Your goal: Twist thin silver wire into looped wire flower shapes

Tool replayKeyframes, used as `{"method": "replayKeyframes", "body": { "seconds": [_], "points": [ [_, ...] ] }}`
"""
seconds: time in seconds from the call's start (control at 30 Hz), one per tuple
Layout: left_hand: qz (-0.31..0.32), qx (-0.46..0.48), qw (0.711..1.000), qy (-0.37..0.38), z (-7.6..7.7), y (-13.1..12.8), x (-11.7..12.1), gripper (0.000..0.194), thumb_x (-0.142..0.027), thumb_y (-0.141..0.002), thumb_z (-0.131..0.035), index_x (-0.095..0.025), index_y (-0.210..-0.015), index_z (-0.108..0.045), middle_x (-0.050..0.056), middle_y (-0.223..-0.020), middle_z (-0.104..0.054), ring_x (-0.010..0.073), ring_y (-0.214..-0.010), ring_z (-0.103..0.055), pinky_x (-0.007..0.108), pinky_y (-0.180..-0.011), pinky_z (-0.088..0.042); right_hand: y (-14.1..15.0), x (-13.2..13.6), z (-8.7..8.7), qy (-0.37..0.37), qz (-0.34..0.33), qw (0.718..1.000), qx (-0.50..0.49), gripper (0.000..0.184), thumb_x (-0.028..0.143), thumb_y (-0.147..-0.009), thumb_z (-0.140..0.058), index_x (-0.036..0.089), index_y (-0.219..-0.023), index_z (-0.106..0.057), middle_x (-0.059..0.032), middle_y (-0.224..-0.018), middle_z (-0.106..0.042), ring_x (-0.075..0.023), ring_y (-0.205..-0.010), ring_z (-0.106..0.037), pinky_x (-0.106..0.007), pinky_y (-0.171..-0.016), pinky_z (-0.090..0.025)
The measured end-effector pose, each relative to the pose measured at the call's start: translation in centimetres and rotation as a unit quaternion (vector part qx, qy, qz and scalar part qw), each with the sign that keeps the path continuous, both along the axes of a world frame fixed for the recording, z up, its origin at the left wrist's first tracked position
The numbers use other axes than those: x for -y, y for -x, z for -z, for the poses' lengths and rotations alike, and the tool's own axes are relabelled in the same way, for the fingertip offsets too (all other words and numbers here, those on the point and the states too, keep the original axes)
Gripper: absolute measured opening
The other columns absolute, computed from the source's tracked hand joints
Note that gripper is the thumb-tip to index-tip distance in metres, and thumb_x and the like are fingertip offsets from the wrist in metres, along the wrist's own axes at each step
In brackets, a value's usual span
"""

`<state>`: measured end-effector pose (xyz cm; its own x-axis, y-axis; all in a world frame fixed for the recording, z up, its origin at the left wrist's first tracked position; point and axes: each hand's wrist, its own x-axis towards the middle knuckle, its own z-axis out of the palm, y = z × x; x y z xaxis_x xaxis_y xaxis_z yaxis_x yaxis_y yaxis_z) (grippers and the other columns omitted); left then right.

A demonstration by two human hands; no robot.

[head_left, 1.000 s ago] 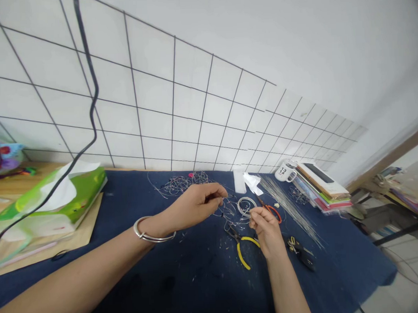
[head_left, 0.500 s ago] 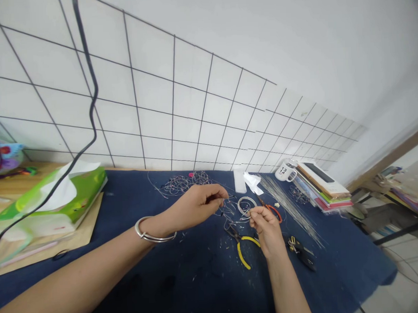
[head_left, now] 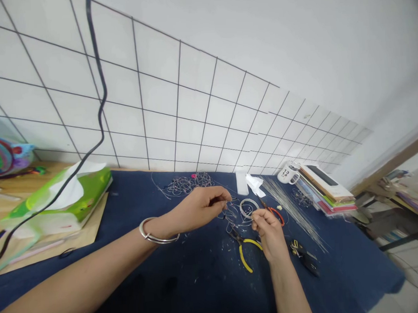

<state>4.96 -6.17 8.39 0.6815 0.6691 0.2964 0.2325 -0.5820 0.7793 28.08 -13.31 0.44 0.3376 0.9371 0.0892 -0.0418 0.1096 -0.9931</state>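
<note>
My left hand (head_left: 211, 205), with a silver bangle at its wrist, is closed in a pinch above the table, fine wire (head_left: 233, 199) at its fingertips. Opposite it, my right hand (head_left: 268, 228) pinches thumb against forefinger on what looks like thin wire, too fine to follow clearly. Thin loops of wire lie between and behind the hands. A pale ring-shaped coil (head_left: 248, 209) sits just beyond my right fingertips. Below, between the hands, lie pliers with yellow handles (head_left: 246, 258), their jaws pointing away. Orange-handled scissors or pliers (head_left: 276, 214) lie behind my right hand.
A dark blue cloth (head_left: 180, 287) covers the table. Tangled wire (head_left: 180, 185) and straight wires (head_left: 294, 208) lie farther back. Right are a black-handled tool (head_left: 305, 259), a mug (head_left: 288, 173) and stacked books (head_left: 326, 188). A green tissue pack (head_left: 96, 193) sits left; a black cable (head_left: 100, 78) hangs in front.
The view has shifted slightly, moving everything a little to the right. Both hands keep nearly the same pinched pose and spacing.
</note>
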Motion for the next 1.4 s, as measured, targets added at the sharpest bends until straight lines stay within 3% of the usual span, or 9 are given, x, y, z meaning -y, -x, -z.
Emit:
{"method": "replayKeyframes", "body": {
  "seconds": [0.13,0.47,0.6,0.77,0.97,1.4],
  "points": [
    [0.000,0.001,1.000,-0.001,-0.2,0.1,0.1,0.021,-0.023,-0.081,-0.041,-0.018,-0.094,-0.057,0.001,-0.073,-0.060,0.0088,-0.060,-0.051,0.022,-0.056,-0.040,0.2,0.0,-0.2,0.008,-0.006,1.000,-0.006,0.012,0.029,-0.074,-0.064,0.018,-0.078,-0.061,-0.0022,-0.075,-0.060,-0.0108,-0.059,-0.046,-0.026,-0.058,-0.036],
    [0.000,0.000,1.000,0.001,-0.3,0.1,0.1,0.021,-0.023,-0.081,-0.040,-0.018,-0.093,-0.056,0.001,-0.070,-0.060,0.0085,-0.059,-0.050,0.021,-0.055,-0.040,0.7,0.3,-1.1,0.014,-0.026,0.999,-0.016,0.012,0.030,-0.076,-0.061,0.018,-0.079,-0.060,-0.0036,-0.076,-0.064,-0.0111,-0.057,-0.048,-0.025,-0.056,-0.036],
    [0.008,0.006,1.000,-0.009,-0.1,0.1,0.2,0.021,-0.023,-0.081,-0.040,-0.017,-0.093,-0.056,0.001,-0.072,-0.060,0.0084,-0.058,-0.050,0.021,-0.054,-0.039,0.6,0.2,-0.8,0.011,-0.016,1.000,-0.006,0.014,0.032,-0.074,-0.062,0.018,-0.077,-0.060,-0.0036,-0.075,-0.065,-0.0111,-0.054,-0.048,-0.025,-0.054,-0.036],
    [0.007,0.003,1.000,-0.001,-0.2,0.1,0.1,0.021,-0.022,-0.081,-0.039,-0.017,-0.093,-0.056,0.001,-0.071,-0.060,0.0086,-0.059,-0.052,0.021,-0.056,-0.041,0.3,-0.1,0.0,0.006,-0.011,1.000,-0.001,0.014,0.032,-0.075,-0.061,0.018,-0.079,-0.060,-0.0035,-0.074,-0.065,-0.0102,-0.053,-0.047,-0.025,-0.053,-0.035],
    [0.008,0.006,1.000,0.016,-0.3,0.0,0.3,0.020,-0.018,-0.079,-0.040,-0.018,-0.091,-0.056,0.001,-0.074,-0.061,0.0089,-0.063,-0.055,0.021,-0.057,-0.042,0.5,0.0,-0.3,0.006,-0.006,1.000,-0.009,0.018,0.030,-0.073,-0.064,0.019,-0.086,-0.060,-0.0013,-0.070,-0.063,-0.0094,-0.052,-0.047,-0.024,-0.053,-0.035],
    [0.010,0.010,1.000,0.018,0.0,-0.1,0.2,0.022,-0.016,-0.078,-0.039,-0.017,-0.093,-0.056,0.001,-0.071,-0.061,0.0093,-0.061,-0.055,0.022,-0.057,-0.042,0.5,0.3,-0.3,0.025,-0.052,0.998,0.021,0.019,0.029,-0.072,-0.064,0.020,-0.089,-0.065,-0.0005,-0.072,-0.058,-0.0110,-0.059,-0.046,-0.026,-0.059,-0.036]
  ]
}}
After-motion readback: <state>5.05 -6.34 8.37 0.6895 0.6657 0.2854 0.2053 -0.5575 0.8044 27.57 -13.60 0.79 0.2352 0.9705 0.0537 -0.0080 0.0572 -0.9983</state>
